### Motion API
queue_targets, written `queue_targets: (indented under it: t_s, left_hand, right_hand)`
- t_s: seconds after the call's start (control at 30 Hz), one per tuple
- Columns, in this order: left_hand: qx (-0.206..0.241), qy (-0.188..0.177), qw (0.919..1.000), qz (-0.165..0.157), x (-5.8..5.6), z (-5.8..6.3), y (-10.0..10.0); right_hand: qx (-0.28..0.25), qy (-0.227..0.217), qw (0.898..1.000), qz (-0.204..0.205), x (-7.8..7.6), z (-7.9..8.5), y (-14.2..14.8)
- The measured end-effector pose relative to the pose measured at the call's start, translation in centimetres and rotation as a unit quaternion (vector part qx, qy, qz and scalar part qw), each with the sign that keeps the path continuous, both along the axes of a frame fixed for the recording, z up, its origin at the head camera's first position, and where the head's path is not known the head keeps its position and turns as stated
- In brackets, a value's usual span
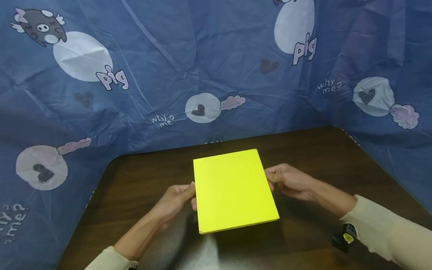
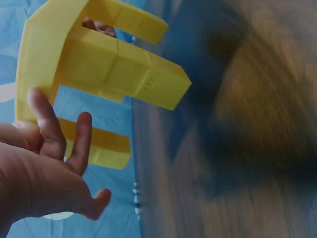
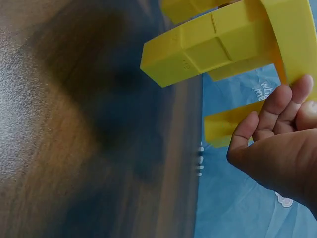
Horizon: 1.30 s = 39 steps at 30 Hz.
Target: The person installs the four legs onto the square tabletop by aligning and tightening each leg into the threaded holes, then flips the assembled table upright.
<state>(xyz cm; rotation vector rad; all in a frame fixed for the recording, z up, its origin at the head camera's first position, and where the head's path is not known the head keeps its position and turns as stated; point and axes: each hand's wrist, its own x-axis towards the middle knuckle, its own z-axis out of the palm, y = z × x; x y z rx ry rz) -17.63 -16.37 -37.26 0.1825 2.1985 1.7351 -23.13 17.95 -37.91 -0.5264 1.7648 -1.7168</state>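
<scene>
A bright yellow small stool (image 1: 236,191), with a flat square top and thick blocky legs, is held over the table. Its smooth top faces up in the head view. My left hand (image 1: 177,202) grips the left edge, thumb near the upper face. On the opposite edge my right hand (image 1: 290,182) pinches the side in the same way. The left wrist view shows the legs (image 2: 148,79) from below, with small raised marks on one. From the right wrist view, a leg (image 3: 198,49) points away from my curled fingers (image 3: 275,104).
The dark wooden table (image 1: 135,187) has rounded far corners and a light reflection near the front. A blue cloth (image 1: 152,75) printed with pigs, hearts and words hangs behind and beside it. A dark device (image 1: 347,236) is at the right sleeve.
</scene>
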Motion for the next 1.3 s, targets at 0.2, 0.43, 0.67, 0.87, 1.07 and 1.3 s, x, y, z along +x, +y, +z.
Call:
queue_targets:
  t_s: [0.2,0.43,0.67,0.87,1.07,1.3]
  left_hand:
    - [0.021,-0.049,0.9982,0.028,-0.1,-0.4,0.5]
    - [0.023,-0.082,0.9955,0.041,-0.4,-1.3,0.7]
    - [0.018,-0.098,0.9937,0.051,-0.4,-2.0,0.6]
    - [0.018,-0.101,0.9933,0.053,-0.3,-2.4,0.5]
    - [0.013,-0.106,0.9927,0.057,-0.3,-2.7,0.3]
    - [0.014,-0.104,0.9931,0.052,-0.3,-3.0,0.0]
  right_hand:
    - [0.008,-0.028,0.999,-0.027,0.1,-0.8,-0.4]
    - [0.015,-0.040,0.998,-0.046,0.3,-1.7,-0.7]
    - [0.019,-0.047,0.997,-0.059,0.5,-2.2,-0.9]
    - [0.023,-0.052,0.997,-0.060,0.6,-2.4,-1.1]
    - [0.017,-0.051,0.997,-0.058,0.8,-2.5,-1.3]
    - [0.015,-0.053,0.996,-0.064,0.8,-2.7,-1.4]
